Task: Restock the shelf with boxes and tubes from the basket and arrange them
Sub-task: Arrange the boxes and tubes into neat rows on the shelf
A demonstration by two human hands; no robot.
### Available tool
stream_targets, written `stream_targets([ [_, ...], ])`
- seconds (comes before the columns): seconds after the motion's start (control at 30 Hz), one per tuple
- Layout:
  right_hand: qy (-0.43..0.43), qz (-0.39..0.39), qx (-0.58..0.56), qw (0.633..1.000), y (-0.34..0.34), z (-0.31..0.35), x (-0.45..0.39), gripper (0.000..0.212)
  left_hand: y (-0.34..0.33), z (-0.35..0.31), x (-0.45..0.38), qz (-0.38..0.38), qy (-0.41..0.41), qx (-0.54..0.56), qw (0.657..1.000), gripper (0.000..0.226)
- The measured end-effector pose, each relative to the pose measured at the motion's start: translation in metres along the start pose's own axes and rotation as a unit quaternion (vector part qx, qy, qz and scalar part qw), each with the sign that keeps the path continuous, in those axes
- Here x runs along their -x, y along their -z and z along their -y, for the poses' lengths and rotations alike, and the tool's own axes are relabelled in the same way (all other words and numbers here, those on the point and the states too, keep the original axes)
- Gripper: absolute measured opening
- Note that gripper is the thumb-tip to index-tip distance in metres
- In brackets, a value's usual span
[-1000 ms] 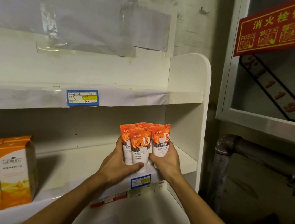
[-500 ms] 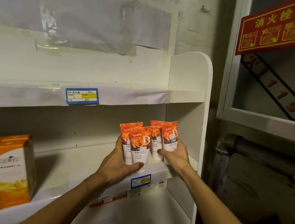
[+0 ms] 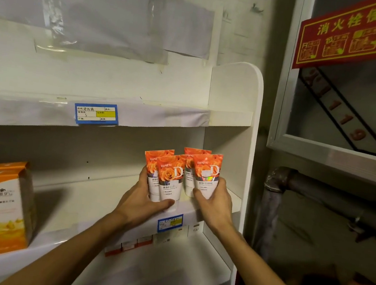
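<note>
Several orange-and-white rose tubes stand cap-down at the right end of the middle shelf [image 3: 109, 194]. My left hand [image 3: 141, 204] is shut on the left pair of tubes [image 3: 168, 178], thumb across their lower front. My right hand [image 3: 216, 205] is shut on the right pair of tubes [image 3: 206, 175], close to the shelf's right side panel [image 3: 228, 152]. A narrow gap separates the two pairs. The basket is out of view.
Orange-and-white boxes [image 3: 3, 209] stand at the left of the same shelf. Blue price labels sit on the upper shelf edge [image 3: 96, 114] and the middle shelf edge [image 3: 170, 222]. A grey pipe [image 3: 277, 196] and a red sign [image 3: 356, 37] are to the right.
My right hand has carried its pair of tubes rightward, away from the left pair, toward the side panel. My left hand has stayed in place on its pair.
</note>
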State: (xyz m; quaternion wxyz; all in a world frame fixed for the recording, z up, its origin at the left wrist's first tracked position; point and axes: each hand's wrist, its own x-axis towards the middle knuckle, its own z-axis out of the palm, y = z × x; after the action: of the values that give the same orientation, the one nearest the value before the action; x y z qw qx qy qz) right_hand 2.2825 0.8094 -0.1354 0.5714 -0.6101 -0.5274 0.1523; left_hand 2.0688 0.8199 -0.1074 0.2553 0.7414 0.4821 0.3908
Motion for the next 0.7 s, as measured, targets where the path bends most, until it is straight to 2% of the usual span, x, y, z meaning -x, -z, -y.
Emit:
stream_targets([
  [0.43, 0.038, 0.058, 0.073, 0.995, 0.0015, 0.0074, 0.0102, 0.052, -0.0003, -0.001, 0.0023, -0.004, -0.004, 0.005, 1.0, 0.099],
  [0.6, 0.028, 0.076, 0.041, 0.996, 0.0021, 0.0054, 0.01, 0.053, -0.0015, -0.001, 0.0033, -0.004, 0.004, 0.009, 1.0, 0.1],
  [0.7, 0.016, 0.114, 0.008, 0.993, 0.0063, 0.0041, 0.006, 0.066, -0.0011, -0.0017, 0.0027, -0.001, 0.007, 0.01, 1.0, 0.102],
])
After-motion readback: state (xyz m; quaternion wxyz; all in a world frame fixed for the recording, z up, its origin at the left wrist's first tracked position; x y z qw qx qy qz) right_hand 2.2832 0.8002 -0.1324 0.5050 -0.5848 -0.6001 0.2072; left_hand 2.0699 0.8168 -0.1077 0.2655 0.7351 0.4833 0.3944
